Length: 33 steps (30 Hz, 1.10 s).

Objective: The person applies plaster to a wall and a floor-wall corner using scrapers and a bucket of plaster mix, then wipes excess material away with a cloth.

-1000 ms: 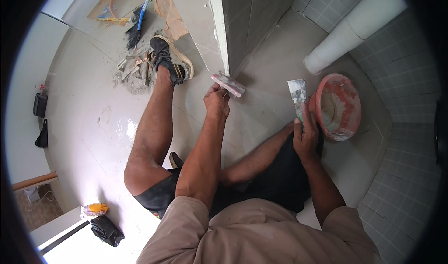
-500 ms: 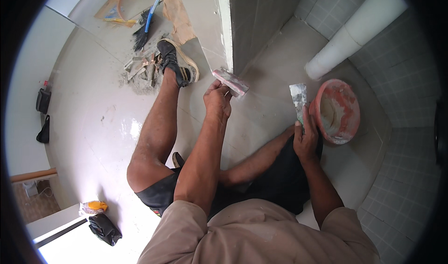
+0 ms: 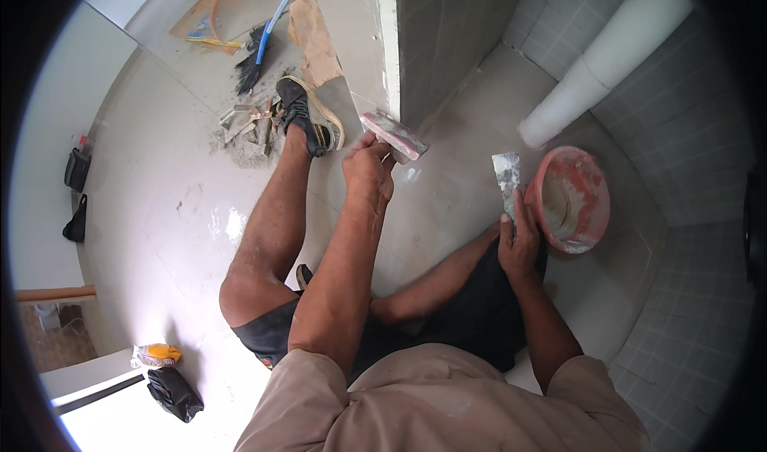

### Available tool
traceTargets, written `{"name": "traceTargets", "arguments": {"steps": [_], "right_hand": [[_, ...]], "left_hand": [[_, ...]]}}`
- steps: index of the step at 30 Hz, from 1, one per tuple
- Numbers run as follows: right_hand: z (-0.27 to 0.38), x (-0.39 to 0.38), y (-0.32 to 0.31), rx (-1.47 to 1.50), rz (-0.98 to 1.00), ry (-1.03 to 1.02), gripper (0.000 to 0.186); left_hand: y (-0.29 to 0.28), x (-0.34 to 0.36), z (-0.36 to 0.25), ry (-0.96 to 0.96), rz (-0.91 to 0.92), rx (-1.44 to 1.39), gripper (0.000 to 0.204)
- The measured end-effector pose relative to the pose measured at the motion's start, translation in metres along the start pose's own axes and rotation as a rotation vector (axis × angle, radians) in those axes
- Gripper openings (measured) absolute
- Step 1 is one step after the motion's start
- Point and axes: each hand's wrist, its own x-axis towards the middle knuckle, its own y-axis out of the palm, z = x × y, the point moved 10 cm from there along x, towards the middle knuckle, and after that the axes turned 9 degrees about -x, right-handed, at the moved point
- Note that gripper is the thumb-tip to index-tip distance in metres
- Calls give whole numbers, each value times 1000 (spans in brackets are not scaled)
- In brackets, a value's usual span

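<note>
My left hand (image 3: 368,167) is closed on a wide filler spreader (image 3: 395,135), a flat oblong tool with a pink edge and grey-white smears. The spreader is at the foot of the wall's white end edge (image 3: 391,60); whether it touches is hard to tell. In my right hand (image 3: 520,242) is a putty knife (image 3: 506,174), its whitish, smeared blade pointing away from me and a bit of green handle showing between the fingers. Right beside that hand stands a round red tub (image 3: 603,204) with pale paste inside and dried smears around its wall.
A white pipe (image 3: 599,68) slants down behind the tub, near the grey tiled wall (image 3: 679,292). Rubble (image 3: 254,126) lies by my left shoe (image 3: 307,116), with a blue-handled broom (image 3: 260,48) and brown cardboard (image 3: 313,40) beyond. A black bag (image 3: 174,394) lies lower left.
The whole view has shifted slightly. Both hands keep their holds on the spreader and the putty knife, with little movement.
</note>
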Motion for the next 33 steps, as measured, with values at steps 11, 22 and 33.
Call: {"name": "traceTargets", "arguments": {"steps": [11,22,33], "right_hand": [[-5,-5,3,31,3,11,50],[0,-4,-3,41,8,7,51],[5,-8,-10,31,-26,-24,51]], "left_hand": [[47,-16,-38,21,130,11,32],[97,-39,-79,67,207,47,34],[173,-76,-142,192,267,10,36]]}}
